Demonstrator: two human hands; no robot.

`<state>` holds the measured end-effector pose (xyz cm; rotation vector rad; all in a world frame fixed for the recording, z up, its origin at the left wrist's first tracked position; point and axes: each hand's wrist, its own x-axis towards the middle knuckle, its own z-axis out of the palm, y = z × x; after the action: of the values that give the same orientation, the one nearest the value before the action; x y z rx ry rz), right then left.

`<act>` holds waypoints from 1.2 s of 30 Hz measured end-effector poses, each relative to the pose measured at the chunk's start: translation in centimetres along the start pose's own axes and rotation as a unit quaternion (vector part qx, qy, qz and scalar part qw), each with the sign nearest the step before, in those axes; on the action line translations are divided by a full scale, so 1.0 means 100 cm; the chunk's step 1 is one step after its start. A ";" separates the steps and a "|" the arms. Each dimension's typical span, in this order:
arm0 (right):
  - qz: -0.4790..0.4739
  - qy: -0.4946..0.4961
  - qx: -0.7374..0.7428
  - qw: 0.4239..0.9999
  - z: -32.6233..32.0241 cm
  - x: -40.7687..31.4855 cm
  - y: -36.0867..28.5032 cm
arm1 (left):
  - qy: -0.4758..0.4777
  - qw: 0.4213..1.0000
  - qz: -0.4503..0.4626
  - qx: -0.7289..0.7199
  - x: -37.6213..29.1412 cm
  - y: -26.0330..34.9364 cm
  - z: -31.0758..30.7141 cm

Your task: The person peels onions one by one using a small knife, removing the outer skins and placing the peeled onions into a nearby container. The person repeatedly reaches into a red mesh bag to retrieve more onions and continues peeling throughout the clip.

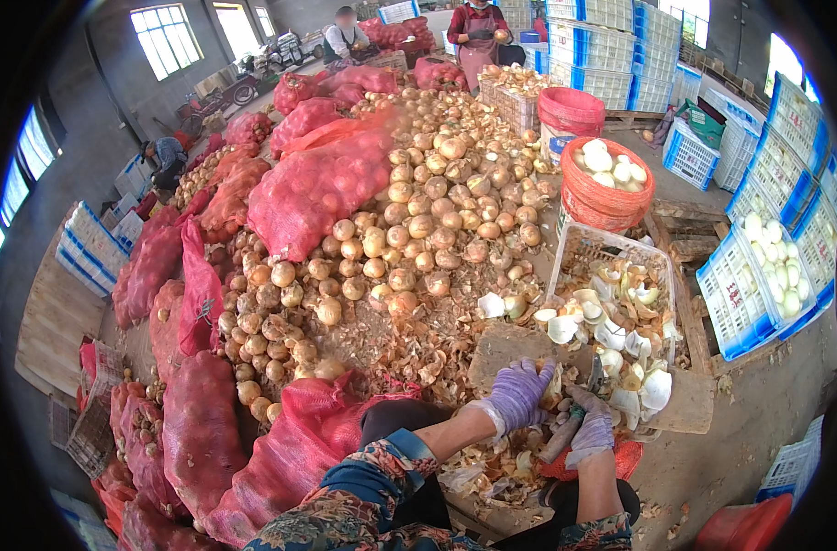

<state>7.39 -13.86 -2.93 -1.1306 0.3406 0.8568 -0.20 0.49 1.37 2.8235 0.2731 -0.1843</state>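
Note:
My left hand (518,396), in a purple glove, has its fingers on an onion (550,394), mostly hidden behind them, over a wooden board (504,351). Just right of it, my right hand (587,420), in a soiled purple glove, is closed around the handle of a knife (595,375), whose blade points up and away from me. Peels and white onion pieces (656,389) lie beside and beyond the right hand. Behind them stands a white plastic crate (666,275) holding onion skins. Loose skins (494,468) are heaped below my hands.
Unpeeled onions (442,213) spread ahead, with red mesh sacks (322,186) at the left. A mesh-lined bucket (608,200) and a crate of peeled onions (742,289) stand at the right, by a wooden pallet (694,324). Several people work farther back.

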 end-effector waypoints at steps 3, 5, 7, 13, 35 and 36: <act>-0.004 0.000 0.007 1.000 0.007 -0.008 -0.003 | 0.002 1.000 0.000 0.003 -0.001 0.000 0.000; -0.008 0.000 0.011 1.000 0.009 -0.011 -0.004 | 0.003 1.000 0.001 0.004 0.000 0.000 0.001; -0.014 0.000 0.010 1.000 0.009 -0.011 -0.004 | 0.002 1.000 0.001 0.004 0.000 0.000 0.001; -0.017 -0.003 0.014 1.000 0.009 -0.011 -0.003 | 0.002 1.000 0.007 0.005 0.001 -0.002 0.004; 0.008 -0.008 0.011 1.000 -0.003 0.004 0.003 | 0.006 1.000 0.018 0.011 0.000 -0.001 0.007; 0.007 -0.007 0.011 1.000 -0.002 0.003 0.002 | 0.003 1.000 0.017 0.011 0.000 -0.001 0.005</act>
<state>7.43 -13.92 -3.35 -1.1017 0.3464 0.8716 -0.31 0.44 0.83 2.8481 0.2260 -0.1737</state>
